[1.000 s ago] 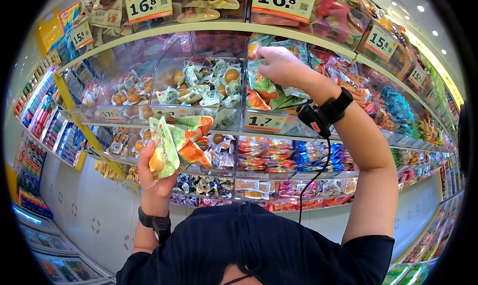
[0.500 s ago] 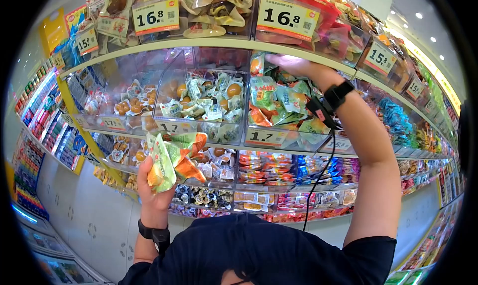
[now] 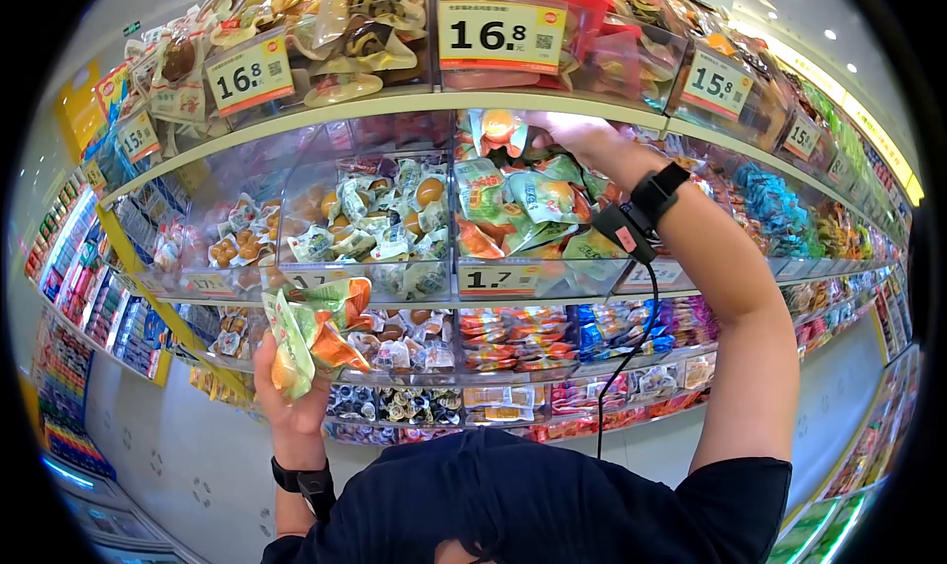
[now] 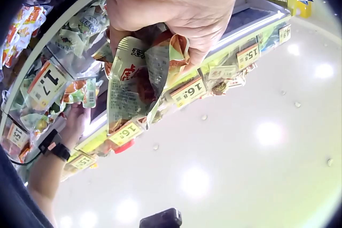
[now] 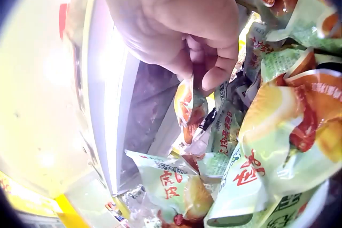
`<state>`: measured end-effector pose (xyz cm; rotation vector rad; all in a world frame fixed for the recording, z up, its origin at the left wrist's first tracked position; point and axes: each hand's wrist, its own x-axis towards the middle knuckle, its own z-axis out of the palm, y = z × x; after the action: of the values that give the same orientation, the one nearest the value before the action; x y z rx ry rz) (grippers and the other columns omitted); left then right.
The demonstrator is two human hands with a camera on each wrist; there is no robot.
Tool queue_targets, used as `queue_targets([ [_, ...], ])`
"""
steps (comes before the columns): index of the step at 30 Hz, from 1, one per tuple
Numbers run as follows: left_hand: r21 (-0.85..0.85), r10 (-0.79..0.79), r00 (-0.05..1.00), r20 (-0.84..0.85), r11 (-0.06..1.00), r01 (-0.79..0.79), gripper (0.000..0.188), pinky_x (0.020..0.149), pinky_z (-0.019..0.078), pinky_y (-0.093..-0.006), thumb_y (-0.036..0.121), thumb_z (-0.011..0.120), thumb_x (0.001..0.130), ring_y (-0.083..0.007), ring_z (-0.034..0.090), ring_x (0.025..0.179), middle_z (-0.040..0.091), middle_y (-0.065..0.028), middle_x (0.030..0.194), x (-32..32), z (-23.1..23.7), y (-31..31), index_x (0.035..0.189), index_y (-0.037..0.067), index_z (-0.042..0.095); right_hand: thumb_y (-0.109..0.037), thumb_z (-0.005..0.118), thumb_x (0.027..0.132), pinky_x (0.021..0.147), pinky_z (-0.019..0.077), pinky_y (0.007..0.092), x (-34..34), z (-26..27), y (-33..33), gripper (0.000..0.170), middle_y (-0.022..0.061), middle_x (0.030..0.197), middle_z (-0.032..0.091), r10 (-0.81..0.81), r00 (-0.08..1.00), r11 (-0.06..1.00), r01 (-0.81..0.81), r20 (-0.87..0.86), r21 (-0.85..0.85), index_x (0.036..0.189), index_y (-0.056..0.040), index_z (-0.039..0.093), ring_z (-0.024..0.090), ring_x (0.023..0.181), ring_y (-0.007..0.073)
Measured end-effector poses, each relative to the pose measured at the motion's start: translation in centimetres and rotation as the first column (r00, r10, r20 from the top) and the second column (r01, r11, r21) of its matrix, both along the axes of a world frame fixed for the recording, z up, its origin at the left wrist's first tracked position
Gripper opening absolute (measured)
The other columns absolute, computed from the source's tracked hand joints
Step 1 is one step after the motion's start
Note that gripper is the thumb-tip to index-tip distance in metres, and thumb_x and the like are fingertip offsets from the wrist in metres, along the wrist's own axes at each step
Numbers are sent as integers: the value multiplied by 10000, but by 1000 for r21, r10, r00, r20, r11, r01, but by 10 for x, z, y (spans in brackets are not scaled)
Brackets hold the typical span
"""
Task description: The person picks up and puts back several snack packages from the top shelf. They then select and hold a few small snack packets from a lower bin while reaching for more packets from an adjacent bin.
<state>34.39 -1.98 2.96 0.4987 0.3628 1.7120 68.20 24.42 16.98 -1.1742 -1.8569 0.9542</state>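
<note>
The left hand point(image 3: 296, 401) grips several green and orange snack packets point(image 3: 293, 352) in front of the shelf; in the left wrist view its fingers point(image 4: 187, 41) curl round the packets point(image 4: 131, 83). The right hand point(image 3: 582, 135) reaches into the bin above the 1.7 price label point(image 3: 498, 279). In the right wrist view the right hand point(image 5: 181, 30) pinches an orange and white packet point(image 5: 189, 107) between thumb and fingers, above other green packets point(image 5: 267, 153). The bin's packets point(image 3: 543, 197) lie in a loose heap.
A shelf edge point(image 3: 395, 102) runs just above the right hand, with bins and a 16.8 label point(image 3: 501, 35) over it. Bins of wrapped eggs point(image 3: 370, 209) stand to the left. A black cable point(image 3: 631, 357) hangs from the right wrist camera point(image 3: 625, 231).
The right hand has moved off the front packets towards the bin's back, and a packet now shows raised beside it. The left hand still holds its packets, slightly lower in the head view.
</note>
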Motion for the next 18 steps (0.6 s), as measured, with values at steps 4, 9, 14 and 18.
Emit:
queue_targets([
  [4,-1,-6,1000,-7,1000,6,459,963,451,-411,306,559,885,-244,563,1123,578,-106,1228,1,0,5,1252,35,503,-108,527,931,571,439,185,23,-1,-19,171,22,891,612,181,980,983,-183,-82,-14,1063,-29,602,527,630,77],
  [9,16,-25,1000,-7,1000,25,408,948,483,-412,287,553,908,-247,583,1102,594,-116,1211,14,8,7,1224,30,534,-117,547,899,479,406,202,23,-3,-23,179,-31,721,558,271,951,961,-259,152,-93,1061,-47,574,493,542,52],
  [14,6,-35,999,5,999,35,400,925,503,-410,279,558,907,-250,590,1093,597,-121,1204,22,9,5,1220,32,536,-178,596,864,471,413,228,14,-8,-14,200,18,712,565,90,952,996,-94,293,0,1020,-60,556,514,531,78],
  [18,-10,-31,999,24,999,31,446,935,485,-403,278,573,886,-250,579,1105,584,-113,1216,20,4,3,1255,40,499,-184,595,842,495,443,259,12,6,-19,203,32,725,579,123,839,992,-119,530,-41,1012,-82,549,568,608,101],
])
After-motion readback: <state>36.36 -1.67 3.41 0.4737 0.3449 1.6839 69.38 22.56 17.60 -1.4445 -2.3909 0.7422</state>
